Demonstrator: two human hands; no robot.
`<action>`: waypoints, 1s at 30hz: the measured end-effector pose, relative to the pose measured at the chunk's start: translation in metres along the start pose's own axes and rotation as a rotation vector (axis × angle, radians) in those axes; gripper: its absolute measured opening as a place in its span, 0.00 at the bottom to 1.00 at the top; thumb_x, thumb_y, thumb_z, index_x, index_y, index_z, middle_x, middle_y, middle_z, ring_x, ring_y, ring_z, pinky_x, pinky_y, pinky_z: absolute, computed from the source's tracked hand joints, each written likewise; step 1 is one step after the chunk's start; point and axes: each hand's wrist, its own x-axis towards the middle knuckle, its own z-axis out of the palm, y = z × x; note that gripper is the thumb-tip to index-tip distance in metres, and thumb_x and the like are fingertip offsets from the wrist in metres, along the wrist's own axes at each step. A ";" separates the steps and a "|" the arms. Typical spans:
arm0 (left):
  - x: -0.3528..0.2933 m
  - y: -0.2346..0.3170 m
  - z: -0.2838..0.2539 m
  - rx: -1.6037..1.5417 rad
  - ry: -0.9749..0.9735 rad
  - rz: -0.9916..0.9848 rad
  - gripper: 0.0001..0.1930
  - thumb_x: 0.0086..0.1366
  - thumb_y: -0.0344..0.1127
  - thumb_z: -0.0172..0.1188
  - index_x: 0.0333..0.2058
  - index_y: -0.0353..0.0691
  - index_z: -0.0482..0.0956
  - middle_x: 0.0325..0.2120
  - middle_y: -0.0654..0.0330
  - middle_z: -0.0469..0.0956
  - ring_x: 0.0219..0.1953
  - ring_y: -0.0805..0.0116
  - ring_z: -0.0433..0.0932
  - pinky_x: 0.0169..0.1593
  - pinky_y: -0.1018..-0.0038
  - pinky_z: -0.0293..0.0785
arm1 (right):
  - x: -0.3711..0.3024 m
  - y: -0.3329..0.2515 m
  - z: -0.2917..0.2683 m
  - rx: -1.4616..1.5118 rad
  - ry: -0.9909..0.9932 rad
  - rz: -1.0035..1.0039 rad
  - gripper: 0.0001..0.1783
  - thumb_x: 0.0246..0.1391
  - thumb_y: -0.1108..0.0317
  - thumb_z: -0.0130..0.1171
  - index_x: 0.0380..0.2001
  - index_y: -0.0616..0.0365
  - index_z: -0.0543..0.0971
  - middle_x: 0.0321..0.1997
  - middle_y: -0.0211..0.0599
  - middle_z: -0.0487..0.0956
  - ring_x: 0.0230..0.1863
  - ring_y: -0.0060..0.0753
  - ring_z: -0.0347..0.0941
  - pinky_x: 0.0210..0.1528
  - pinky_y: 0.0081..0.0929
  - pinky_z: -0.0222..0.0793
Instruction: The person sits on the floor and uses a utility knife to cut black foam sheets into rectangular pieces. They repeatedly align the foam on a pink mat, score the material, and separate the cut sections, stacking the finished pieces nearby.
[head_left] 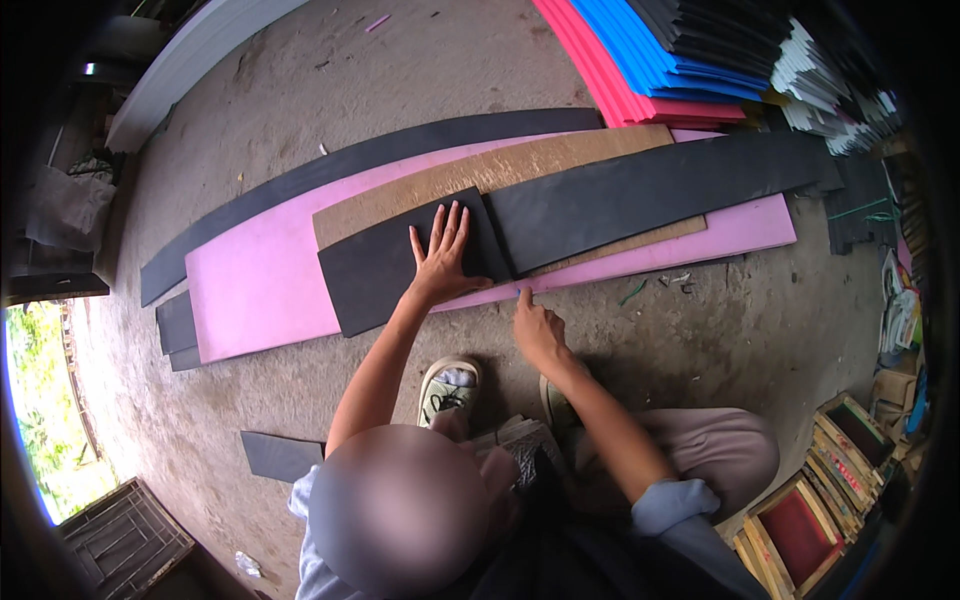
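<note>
In the head view, the left hand [442,265] lies palm down on a short black sheet [370,272], its fingers spread wide and pressing flat rather than gripping. The right hand [540,328] is just to the right and nearer the person, its fingers curled and the index finger stretched toward the near edge of the layered sheets. A small bluish spot shows at that fingertip, but I cannot tell whether the hand holds anything.

The short black sheet lies in the middle of the scene, its right edge meeting the left end of a long black strip [660,193]; whether one overlaps the other there is unclear. Both rest on a brown board [400,203], which lies over a long pink sheet [262,275]. Along the far side of the pink sheet runs a dark strip [370,150].

Stacked sheets stand at the far right, among them a red stack [630,95] and a blue stack [660,60]. On the concrete floor [650,340], a small dark piece [280,455] lies near left, beyond a pale green shoe [447,400] on its left side. Wooden frames [795,535] sit near right.
</note>
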 end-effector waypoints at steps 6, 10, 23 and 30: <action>-0.009 -0.004 -0.004 0.000 -0.016 -0.043 0.63 0.31 0.60 0.67 0.62 0.45 0.39 0.64 0.58 0.36 0.66 0.61 0.32 0.57 0.40 0.21 | 0.030 -0.036 -0.081 0.082 -0.026 -0.017 0.11 0.55 0.66 0.41 0.35 0.64 0.65 0.20 0.53 0.75 0.27 0.55 0.75 0.29 0.46 0.71; 0.000 0.007 -0.006 -0.050 -0.010 -0.022 0.62 0.32 0.59 0.67 0.62 0.45 0.40 0.63 0.58 0.38 0.66 0.61 0.33 0.58 0.41 0.21 | 0.108 -0.033 -0.065 -0.019 0.152 -0.020 0.10 0.53 0.68 0.41 0.33 0.64 0.68 0.21 0.51 0.76 0.28 0.51 0.76 0.29 0.42 0.72; -0.006 0.003 -0.008 -0.049 -0.017 -0.043 0.61 0.32 0.57 0.68 0.62 0.46 0.40 0.63 0.58 0.39 0.65 0.61 0.34 0.58 0.40 0.23 | 0.151 -0.062 -0.063 0.072 -0.148 0.086 0.15 0.51 0.67 0.42 0.37 0.68 0.70 0.37 0.55 0.76 0.42 0.52 0.73 0.41 0.43 0.70; -0.007 0.001 -0.004 0.007 -0.028 -0.045 0.63 0.30 0.59 0.68 0.62 0.43 0.39 0.63 0.59 0.38 0.66 0.61 0.32 0.57 0.39 0.23 | 0.104 -0.048 -0.057 0.153 -0.300 0.189 0.17 0.50 0.70 0.40 0.41 0.68 0.68 0.42 0.57 0.74 0.45 0.53 0.71 0.46 0.41 0.69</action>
